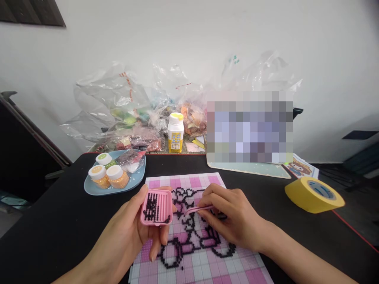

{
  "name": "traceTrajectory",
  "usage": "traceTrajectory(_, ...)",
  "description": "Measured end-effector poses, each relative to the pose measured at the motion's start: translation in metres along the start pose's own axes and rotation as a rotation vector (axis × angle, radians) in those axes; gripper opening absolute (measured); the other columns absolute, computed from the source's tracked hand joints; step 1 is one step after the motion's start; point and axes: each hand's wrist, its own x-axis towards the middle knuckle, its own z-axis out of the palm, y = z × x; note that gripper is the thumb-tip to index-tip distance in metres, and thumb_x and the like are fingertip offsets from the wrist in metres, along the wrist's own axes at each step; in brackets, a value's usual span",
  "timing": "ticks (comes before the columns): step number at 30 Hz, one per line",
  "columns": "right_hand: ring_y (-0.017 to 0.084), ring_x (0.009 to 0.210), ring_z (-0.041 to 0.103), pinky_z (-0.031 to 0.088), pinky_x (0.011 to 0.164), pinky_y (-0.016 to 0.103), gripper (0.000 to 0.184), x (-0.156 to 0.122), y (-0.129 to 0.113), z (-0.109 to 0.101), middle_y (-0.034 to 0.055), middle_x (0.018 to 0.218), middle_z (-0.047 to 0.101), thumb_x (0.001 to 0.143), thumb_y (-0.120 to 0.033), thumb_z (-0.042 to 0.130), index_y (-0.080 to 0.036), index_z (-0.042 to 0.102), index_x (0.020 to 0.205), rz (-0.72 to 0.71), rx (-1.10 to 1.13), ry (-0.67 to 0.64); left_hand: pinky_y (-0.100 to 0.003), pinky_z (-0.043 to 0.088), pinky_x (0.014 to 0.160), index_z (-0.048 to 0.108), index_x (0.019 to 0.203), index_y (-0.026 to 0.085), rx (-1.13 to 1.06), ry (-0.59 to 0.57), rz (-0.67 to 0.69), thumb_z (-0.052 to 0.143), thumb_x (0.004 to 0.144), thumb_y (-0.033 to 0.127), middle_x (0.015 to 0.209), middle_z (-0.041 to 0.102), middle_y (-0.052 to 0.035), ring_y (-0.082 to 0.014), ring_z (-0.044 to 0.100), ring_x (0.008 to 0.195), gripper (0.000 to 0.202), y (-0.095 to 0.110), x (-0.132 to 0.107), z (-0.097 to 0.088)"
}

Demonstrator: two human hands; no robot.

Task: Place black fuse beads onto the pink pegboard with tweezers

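A small pink ridged bead tray (163, 205), with black beads lined up in its left grooves, rests in my left hand (130, 221), thumb along its edge. My right hand (233, 213) pinches pink tweezers (194, 210), their curved tips pointing left over the board. Beneath both hands lies a pegboard (245, 272) with a pink and white checked pattern. Black beads (170, 264) on it form outlines, including round shapes near the bottom. Part of the bead design is covered by my right hand.
Left, a blue plate (89, 190) carries three lidded bead jars (117, 177) and a bag of dark beads (128, 157). A yellow-labelled bottle (176, 134) stands behind the board, before plastic bags (115, 98). Yellow tape (304, 197) sits at right. A blurred patch hides the back right.
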Motion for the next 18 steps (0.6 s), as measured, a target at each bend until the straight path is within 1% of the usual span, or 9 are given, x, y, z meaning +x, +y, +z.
traceTrajectory(5,0.013,0.069,0.057,0.043,0.057,0.024,0.010,-0.0004,0.0001,-0.0001,0.0041,0.083,0.061,0.097,-0.021,0.051,-0.017,0.059,0.095,0.001,0.022,-0.035,-0.019,0.045,0.037,0.074,0.074,0.011,0.002,0.003,-0.001,0.036,0.098,0.048,0.052,0.067,-0.0091,-0.0110,0.051,0.037,0.058,0.0011,0.0001,0.0012)
traceTrajectory(9,0.012,0.066,0.055,0.042,0.055,0.023,0.009,0.0000,-0.0018,-0.0012,0.0039,0.083,0.061,0.097,-0.020,0.051,-0.017,0.059,0.095,-0.008,0.026,-0.042,-0.018,0.045,0.037,0.074,0.074,0.012,-0.002,0.002,-0.001,0.031,0.100,0.045,0.052,0.067,-0.0088,-0.0107,0.052,0.036,0.060,0.0004,0.0007,0.0005)
traceTrajectory(14,0.012,0.067,0.056,0.043,0.056,0.023,0.011,0.0009,-0.0020,-0.0003,0.0040,0.083,0.061,0.098,-0.022,0.051,-0.017,0.060,0.096,-0.015,0.016,-0.030,-0.018,0.045,0.037,0.074,0.075,0.011,-0.010,-0.021,0.012,0.032,0.100,0.046,0.052,0.067,-0.0084,-0.0102,0.052,0.036,0.061,-0.0006,0.0001,0.0008)
traceTrajectory(18,0.012,0.067,0.057,0.044,0.056,0.023,0.012,0.0015,-0.0015,0.0013,0.0041,0.082,0.062,0.098,-0.022,0.051,-0.017,0.061,0.095,-0.031,0.003,-0.027,-0.018,0.046,0.038,0.073,0.074,0.012,-0.017,-0.024,0.017,0.035,0.100,0.046,0.052,0.067,-0.0080,-0.0108,0.052,0.038,0.057,-0.0010,0.0003,-0.0002)
